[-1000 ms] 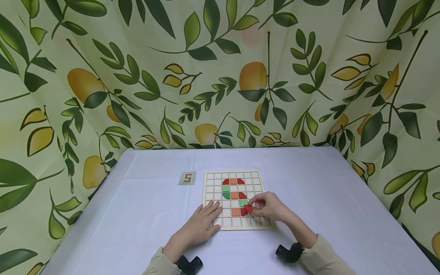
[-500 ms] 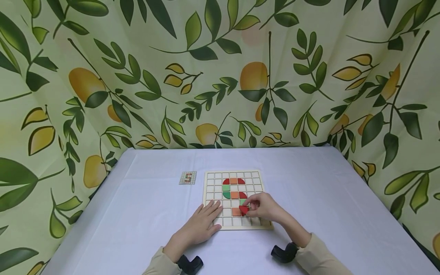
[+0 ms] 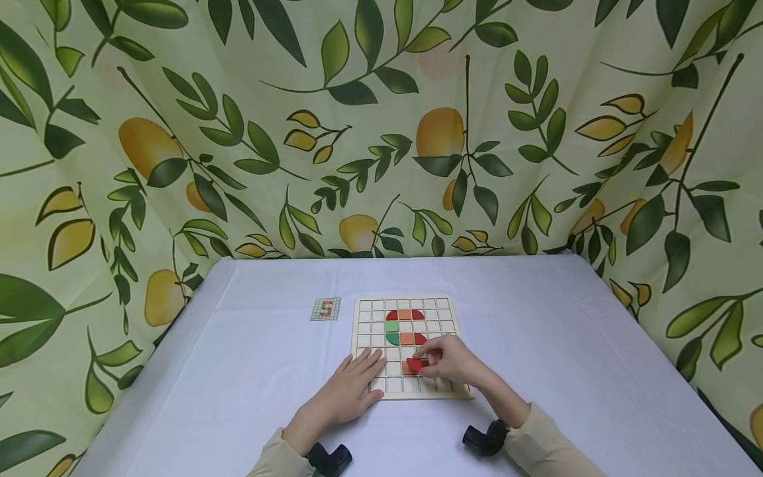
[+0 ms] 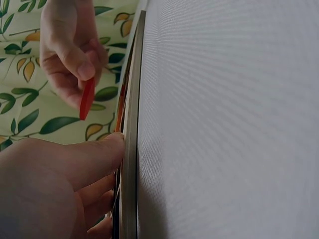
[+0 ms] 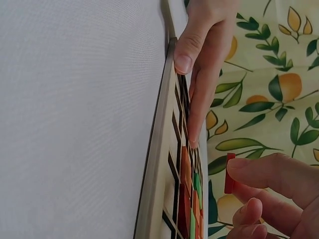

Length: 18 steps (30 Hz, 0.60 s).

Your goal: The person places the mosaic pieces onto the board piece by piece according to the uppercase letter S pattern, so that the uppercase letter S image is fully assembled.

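A wooden grid board [image 3: 393, 386] lies on the white table, with red, orange and green tiles set in some cells in a curving pattern. My left hand [image 3: 350, 392] rests with straight fingers on the board's left part, its thumb along the near edge. Between thumb and fingers, my right hand [image 3: 454, 360] pinches a red tile [image 3: 413, 365] with a rounded edge. Both wrist views show this red tile [image 5: 230, 173] held apart from the board, above its surface. In the head view it partly covers a lower orange tile [image 3: 408, 371], and the right fingers hide neighbouring cells.
Left of the board's far corner lies a small card [image 3: 325, 309] printed with a similar gridded pattern. White cloth [image 3: 238, 344] covers the table. A leaf-and-fruit patterned curtain [image 3: 381, 132] hangs behind it. Black wrist-worn devices [image 3: 485, 438] sit by both sleeves.
My right hand has moved left across the board with the red tile, from near the green tile's right side to over the lower orange tile. The left hand has stayed put.
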Each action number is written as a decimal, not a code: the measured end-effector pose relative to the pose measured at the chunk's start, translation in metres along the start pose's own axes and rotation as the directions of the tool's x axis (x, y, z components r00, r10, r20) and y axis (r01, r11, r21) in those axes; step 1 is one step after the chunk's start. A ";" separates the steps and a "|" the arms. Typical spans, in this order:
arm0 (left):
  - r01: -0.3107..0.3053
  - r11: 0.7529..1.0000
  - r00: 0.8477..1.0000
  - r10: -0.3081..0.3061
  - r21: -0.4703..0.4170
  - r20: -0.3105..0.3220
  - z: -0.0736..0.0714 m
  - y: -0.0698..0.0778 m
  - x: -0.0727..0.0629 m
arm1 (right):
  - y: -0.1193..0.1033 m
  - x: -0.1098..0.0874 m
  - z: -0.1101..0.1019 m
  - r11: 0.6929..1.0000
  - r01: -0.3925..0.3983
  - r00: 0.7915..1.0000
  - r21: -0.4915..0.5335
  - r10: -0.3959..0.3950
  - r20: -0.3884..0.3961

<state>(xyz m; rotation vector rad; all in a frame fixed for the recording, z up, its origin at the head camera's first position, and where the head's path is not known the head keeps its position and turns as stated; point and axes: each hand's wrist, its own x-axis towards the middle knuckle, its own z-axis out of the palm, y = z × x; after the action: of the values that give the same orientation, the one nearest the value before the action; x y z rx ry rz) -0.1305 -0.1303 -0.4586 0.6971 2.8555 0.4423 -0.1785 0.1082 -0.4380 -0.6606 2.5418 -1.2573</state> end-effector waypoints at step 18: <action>-0.002 1.000 1.000 0.002 -0.006 0.019 -0.001 0.000 -0.001 | -0.002 0.012 0.012 0.998 0.054 0.998 -0.027 -0.054 0.022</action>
<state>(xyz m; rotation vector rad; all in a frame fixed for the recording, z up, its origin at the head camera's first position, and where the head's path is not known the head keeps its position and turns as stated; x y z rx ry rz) -0.1302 -0.1311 -0.4579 0.6988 2.8343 0.4422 -0.1837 0.0930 -0.4441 -0.7492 2.5446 -1.2274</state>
